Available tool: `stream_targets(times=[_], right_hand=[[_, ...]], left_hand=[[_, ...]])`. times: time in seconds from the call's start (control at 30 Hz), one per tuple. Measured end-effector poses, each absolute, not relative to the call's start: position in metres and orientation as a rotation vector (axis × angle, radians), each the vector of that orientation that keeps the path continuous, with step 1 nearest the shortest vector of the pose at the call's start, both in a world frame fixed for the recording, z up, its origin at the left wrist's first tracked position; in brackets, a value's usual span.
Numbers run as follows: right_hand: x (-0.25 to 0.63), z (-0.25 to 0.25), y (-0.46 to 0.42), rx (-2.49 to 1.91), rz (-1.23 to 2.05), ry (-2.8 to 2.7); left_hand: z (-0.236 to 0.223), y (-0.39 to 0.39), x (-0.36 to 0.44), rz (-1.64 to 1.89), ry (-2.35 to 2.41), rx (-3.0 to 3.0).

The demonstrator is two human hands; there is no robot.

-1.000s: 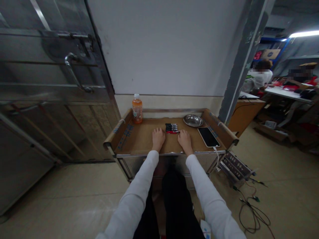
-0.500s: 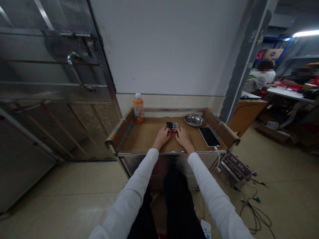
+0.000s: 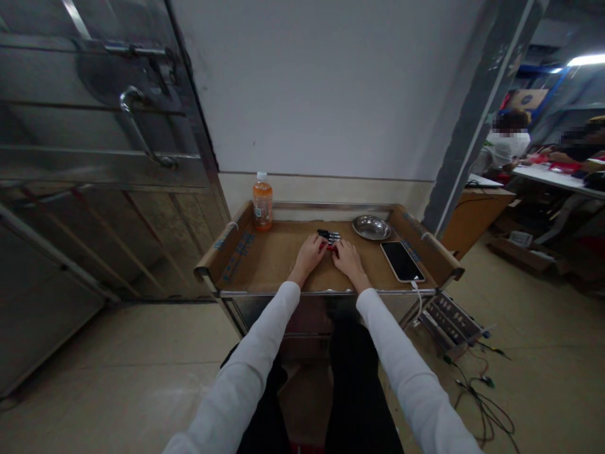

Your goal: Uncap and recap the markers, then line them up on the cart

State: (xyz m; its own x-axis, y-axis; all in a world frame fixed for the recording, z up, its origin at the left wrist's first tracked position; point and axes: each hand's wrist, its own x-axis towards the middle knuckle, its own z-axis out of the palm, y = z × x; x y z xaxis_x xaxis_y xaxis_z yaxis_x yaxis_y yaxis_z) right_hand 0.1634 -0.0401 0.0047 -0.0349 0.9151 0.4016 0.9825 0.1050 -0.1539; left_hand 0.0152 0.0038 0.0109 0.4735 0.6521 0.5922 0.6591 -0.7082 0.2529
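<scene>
A row of black marker pens [image 3: 328, 235] lies on the cardboard-lined cart top [image 3: 269, 261]. A red pen [image 3: 331, 247] lies just in front of them, between my two hands. My left hand [image 3: 309, 253] and my right hand [image 3: 345, 256] have their fingers curled in around the red pen's two ends, and most of the pen is hidden by them. Both white sleeves reach forward over the cart's front edge.
An orange drink bottle [image 3: 261, 202] stands at the cart's back left. A metal dish [image 3: 371, 227] and a phone [image 3: 402, 261] on a white cable lie at the right. A metal door [image 3: 94, 145] stands left, cables [image 3: 477, 384] trail on the floor, and people sit at a table [image 3: 558, 180] far right.
Both hands slid forward from resting flat on the cart and closed in on the red pen from either side.
</scene>
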Motion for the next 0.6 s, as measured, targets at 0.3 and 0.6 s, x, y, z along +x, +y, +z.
stream_targets(times=[0.3,0.6], right_hand=[[0.163,0.001,-0.04,-1.808,-0.202,-1.99],[0.162,0.007,-0.038,-1.759,-0.287,-1.941]], left_hand=[[0.013,0.019,0.016,-1.37,-1.226,-2.621],[0.004,0.024,0.017,-1.393,-1.188,-2.68]])
